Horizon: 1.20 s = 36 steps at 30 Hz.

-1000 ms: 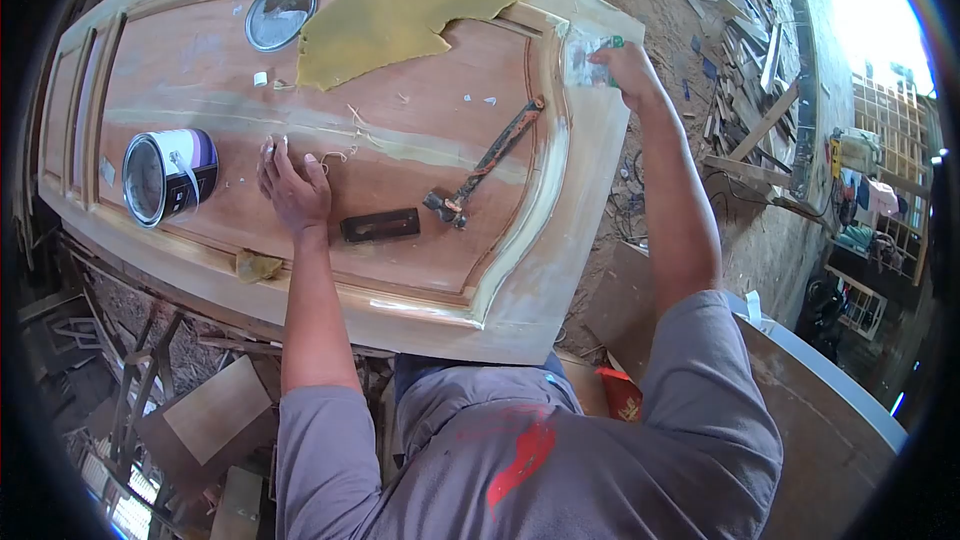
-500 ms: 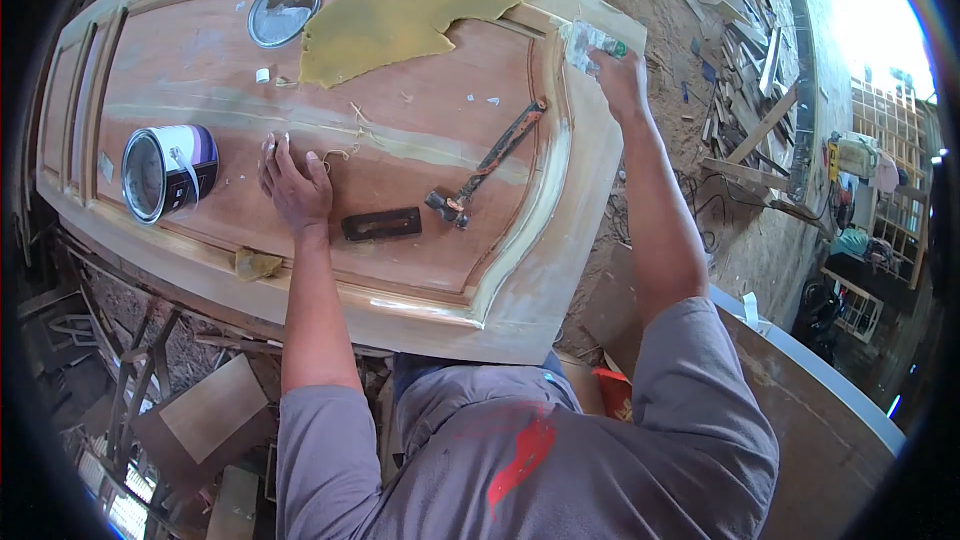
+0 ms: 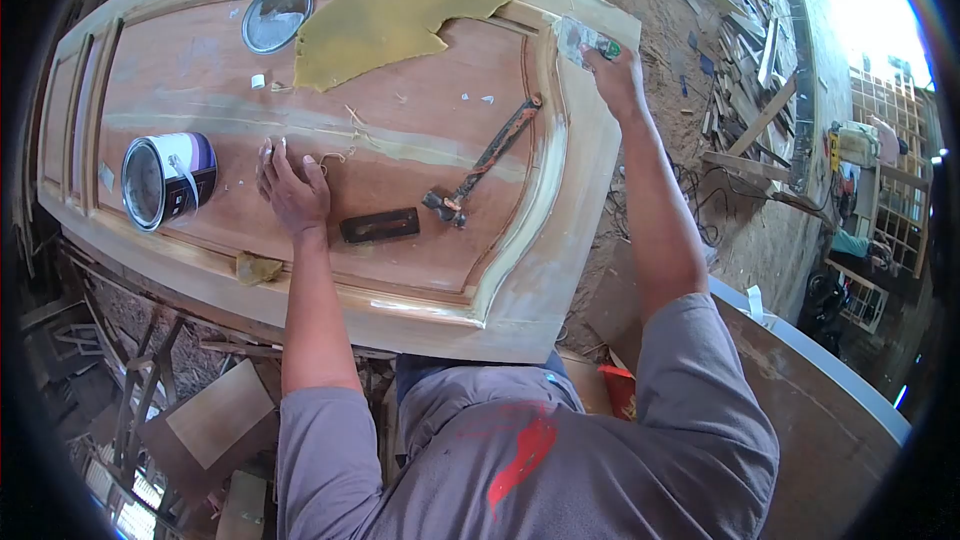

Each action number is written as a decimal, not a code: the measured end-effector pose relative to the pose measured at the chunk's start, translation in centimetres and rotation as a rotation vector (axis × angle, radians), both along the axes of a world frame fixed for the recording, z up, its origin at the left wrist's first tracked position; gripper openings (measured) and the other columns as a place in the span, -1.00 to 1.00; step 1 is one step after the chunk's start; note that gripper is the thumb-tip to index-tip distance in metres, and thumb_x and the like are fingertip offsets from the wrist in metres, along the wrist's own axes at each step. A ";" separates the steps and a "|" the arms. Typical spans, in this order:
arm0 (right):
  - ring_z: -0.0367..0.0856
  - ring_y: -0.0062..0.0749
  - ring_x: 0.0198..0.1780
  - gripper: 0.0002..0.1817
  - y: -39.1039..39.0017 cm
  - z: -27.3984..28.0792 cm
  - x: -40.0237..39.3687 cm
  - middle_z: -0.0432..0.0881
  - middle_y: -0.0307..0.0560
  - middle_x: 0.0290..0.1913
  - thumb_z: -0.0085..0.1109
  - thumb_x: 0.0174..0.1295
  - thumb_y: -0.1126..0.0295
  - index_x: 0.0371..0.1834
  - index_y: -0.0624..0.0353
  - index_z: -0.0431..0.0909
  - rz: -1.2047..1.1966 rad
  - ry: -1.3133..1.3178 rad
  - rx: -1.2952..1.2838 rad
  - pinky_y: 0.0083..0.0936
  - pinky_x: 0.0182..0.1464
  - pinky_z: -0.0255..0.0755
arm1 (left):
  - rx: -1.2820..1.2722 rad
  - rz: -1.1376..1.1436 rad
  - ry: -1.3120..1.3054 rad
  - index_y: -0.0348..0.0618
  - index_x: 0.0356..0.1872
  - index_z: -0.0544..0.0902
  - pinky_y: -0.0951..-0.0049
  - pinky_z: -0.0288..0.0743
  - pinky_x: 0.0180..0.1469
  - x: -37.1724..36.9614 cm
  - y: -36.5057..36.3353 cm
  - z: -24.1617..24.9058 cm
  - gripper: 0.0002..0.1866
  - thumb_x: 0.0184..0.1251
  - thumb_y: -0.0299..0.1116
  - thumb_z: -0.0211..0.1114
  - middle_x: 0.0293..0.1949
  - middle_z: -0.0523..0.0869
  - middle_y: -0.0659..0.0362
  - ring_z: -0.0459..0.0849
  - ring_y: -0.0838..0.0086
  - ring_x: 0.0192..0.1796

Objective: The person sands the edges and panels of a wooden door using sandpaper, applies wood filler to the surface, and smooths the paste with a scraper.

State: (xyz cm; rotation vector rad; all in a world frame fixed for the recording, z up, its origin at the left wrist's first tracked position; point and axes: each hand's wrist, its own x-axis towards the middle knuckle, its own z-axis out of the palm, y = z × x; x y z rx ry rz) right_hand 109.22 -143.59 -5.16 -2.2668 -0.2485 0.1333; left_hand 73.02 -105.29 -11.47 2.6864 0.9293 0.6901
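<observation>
My left hand [image 3: 294, 190] rests on the wooden door panel [image 3: 230, 175], fingers spread and holding nothing. At the panel's upper right corner, my right hand [image 3: 615, 75] grips a putty knife [image 3: 580, 43] with a green-ended handle, its blade against the frame. A black rectangular block [image 3: 380, 226] lies right of my left hand, and beyond it a hammer [image 3: 483, 165] lies slanted. The paint can [image 3: 168, 180] is tipped on its side, left of my left hand. Yellow sandpaper [image 3: 385, 22] and a round metal lid [image 3: 277, 18] lie at the panel's far side.
A small sandpaper piece [image 3: 258, 269] sits on the near edge of the panel. Wood scraps [image 3: 745, 70] are heaped on the ground at the upper right. Another board [image 3: 800, 390] stands at the lower right, and wooden pieces [image 3: 222, 412] lie at the lower left.
The putty knife in my right hand has turned slightly and shifted a little along the corner of the frame. My left hand is nearly unchanged. The view has shifted slightly.
</observation>
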 end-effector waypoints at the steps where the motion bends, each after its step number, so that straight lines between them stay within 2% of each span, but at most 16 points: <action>1: 0.76 -0.32 -0.18 -0.63 0.0 0.2 -0.3 0.84 0.05 -0.20 0.44 0.29 0.32 0.11 0.26 0.79 -0.009 0.032 0.017 -0.33 -0.01 0.58 | 0.003 0.001 0.002 -0.21 0.43 0.52 -0.13 0.19 0.60 0.0 0.0 0.0 -0.43 0.49 -0.15 0.22 0.48 0.52 -0.17 0.40 -0.10 0.57; 8: 0.67 -0.48 -0.23 -0.62 -2.1 2.9 -0.1 0.79 -0.12 -0.25 0.44 0.20 0.40 0.07 0.31 0.78 0.164 0.270 0.131 -0.42 -0.10 0.55 | 0.008 -0.008 -0.003 -0.22 0.43 0.52 -0.14 0.20 0.59 0.1 0.1 -0.1 -0.43 0.50 -0.15 0.22 0.47 0.52 -0.18 0.41 -0.12 0.55; 11: 0.66 -0.48 -0.25 -0.60 -4.3 3.4 1.1 0.78 -0.14 -0.26 0.40 0.12 0.44 0.06 0.32 0.78 0.166 0.371 0.201 -0.43 -0.14 0.54 | 0.005 -0.009 0.001 -0.22 0.43 0.52 -0.13 0.20 0.59 0.0 0.1 0.0 -0.43 0.50 -0.15 0.22 0.47 0.52 -0.18 0.41 -0.11 0.55; 12: 0.66 -0.49 -0.25 -0.44 -4.8 2.8 1.6 0.75 -0.18 -0.30 0.36 0.06 0.42 0.23 0.27 0.74 0.178 0.401 0.191 -0.44 -0.14 0.54 | 0.003 -0.008 0.004 -0.22 0.43 0.52 -0.13 0.20 0.59 0.0 0.1 0.0 -0.42 0.50 -0.15 0.22 0.47 0.52 -0.18 0.41 -0.11 0.55; 15: 0.67 -0.47 -0.22 -0.20 -2.7 6.5 -0.7 0.71 -0.16 -0.27 0.29 0.06 0.45 0.53 0.12 0.55 0.322 0.490 -0.104 -0.47 -0.09 0.55 | 0.005 -0.016 0.007 -0.22 0.44 0.52 -0.12 0.20 0.59 0.0 0.2 -0.3 -0.42 0.49 -0.15 0.23 0.48 0.52 -0.18 0.41 -0.09 0.56; 18: 0.64 -0.47 -0.24 -0.01 -1.5 5.4 -1.0 0.65 -0.18 -0.29 0.30 0.00 0.43 0.69 -0.10 0.37 0.366 0.552 -0.223 -0.47 -0.11 0.53 | 0.012 -0.009 0.011 -0.22 0.44 0.51 -0.13 0.20 0.59 0.0 0.1 -0.4 -0.42 0.50 -0.16 0.22 0.48 0.52 -0.17 0.42 -0.08 0.55; 21: 0.62 -0.47 -0.23 0.03 -0.3 4.8 -0.9 0.65 -0.17 -0.26 0.30 0.01 0.41 0.73 -0.14 0.30 0.417 0.584 -0.223 -0.49 -0.11 0.51 | 0.017 -0.013 0.001 -0.22 0.45 0.50 -0.13 0.20 0.58 0.1 0.1 -0.4 -0.41 0.50 -0.16 0.22 0.48 0.52 -0.16 0.42 -0.09 0.55; 24: 0.59 -0.49 -0.23 0.04 -0.9 3.3 -1.4 0.62 -0.18 -0.27 0.35 0.01 0.39 0.73 0.00 0.26 0.353 0.620 0.026 -0.48 -0.09 0.50 | 0.006 -0.006 0.014 -0.21 0.45 0.50 -0.13 0.21 0.58 0.1 0.0 -0.1 -0.41 0.49 -0.16 0.23 0.48 0.52 -0.16 0.42 -0.09 0.55; 27: 0.57 -0.49 -0.20 0.05 -1.6 2.3 -2.6 0.59 -0.18 -0.27 0.34 0.00 0.41 0.73 0.00 0.27 0.245 0.640 0.062 -0.49 -0.06 0.48 | 0.018 -0.012 0.005 -0.20 0.44 0.50 -0.14 0.22 0.57 0.1 0.1 -0.2 -0.42 0.48 -0.16 0.23 0.47 0.52 -0.16 0.42 -0.10 0.55; 30: 0.59 -0.49 -0.22 0.02 -1.8 1.6 -3.3 0.59 -0.19 -0.26 0.31 0.05 0.41 0.74 -0.16 0.28 0.257 0.637 0.075 -0.52 -0.08 0.47 | -0.011 -0.009 0.004 -0.21 0.41 0.51 -0.15 0.20 0.59 0.1 0.1 -0.1 -0.43 0.47 -0.16 0.21 0.45 0.53 -0.20 0.41 -0.10 0.55; 33: 0.58 -0.50 -0.20 0.02 -1.7 1.8 -3.1 0.58 -0.19 -0.25 0.30 0.05 0.42 0.74 -0.16 0.28 0.250 0.686 0.121 -0.52 -0.05 0.47 | 0.008 -0.007 0.004 -0.20 0.41 0.51 -0.15 0.20 0.59 0.1 0.1 -0.2 -0.44 0.47 -0.16 0.21 0.45 0.53 -0.20 0.42 -0.10 0.54; 36: 0.58 -0.53 -0.19 0.02 -2.2 2.3 -2.7 0.57 -0.20 -0.23 0.29 0.04 0.43 0.74 -0.17 0.29 0.325 0.688 0.030 -0.53 -0.03 0.47 | 0.023 -0.017 -0.009 -0.17 0.43 0.52 -0.14 0.22 0.56 0.1 0.1 -0.2 -0.44 0.48 -0.16 0.23 0.45 0.55 -0.17 0.43 -0.09 0.54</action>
